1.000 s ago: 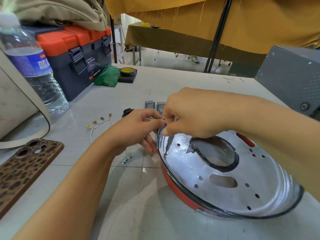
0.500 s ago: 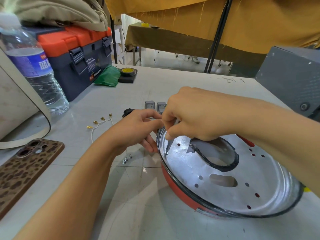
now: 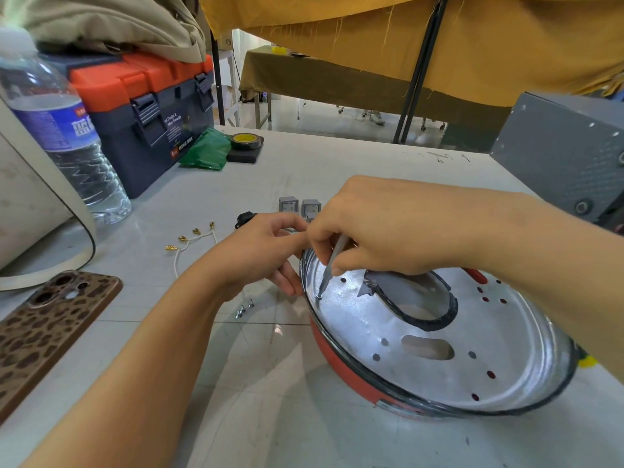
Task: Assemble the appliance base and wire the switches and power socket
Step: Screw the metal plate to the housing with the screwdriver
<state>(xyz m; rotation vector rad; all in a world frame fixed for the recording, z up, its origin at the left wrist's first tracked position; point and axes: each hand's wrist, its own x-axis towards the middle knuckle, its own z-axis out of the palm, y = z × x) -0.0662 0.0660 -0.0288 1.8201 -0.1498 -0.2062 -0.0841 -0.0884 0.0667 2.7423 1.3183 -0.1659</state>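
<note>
Right hand (image 3: pixel 381 228) pinches a thin metal tool (image 3: pixel 332 265), apparently a screwdriver, though the grip hides its handle. The tip stands on a screw (image 3: pixel 319 294) at the left edge of the silver plate (image 3: pixel 439 359) inside the red base (image 3: pixel 341 369). Left hand (image 3: pixel 266 251) has its fingers curled around the rim of the base just beside the screw, steadying it; the two hands touch at the fingertips.

Compared with a second ago, the tool stays on the same hole and the base has not shifted on the tabletop (image 3: pixel 304 163); only the right hand's fingers have rolled a little around the shaft. That reads as turning in progress, so this screw is likely being driven home and not yet finished.

The base sits toward the near right of the tabletop, tilted up on its left side. Several spare screws (image 3: pixel 243 310) lie just left of it. Behind the hands, toward the middle, sit two grey switches (image 3: pixel 300 207) and a black socket (image 3: pixel 243 219), with white wires (image 3: pixel 192 239) ending in brass terminals to their left. None of these is fitted, so the wiring part of the task is untouched.

A toolbox (image 3: pixel 145 109), bottle (image 3: pixel 64 130) and tape (image 3: pixel 245 140) stand along the far left; a phone (image 3: pixel 44 325) lies at the near left edge.
</note>
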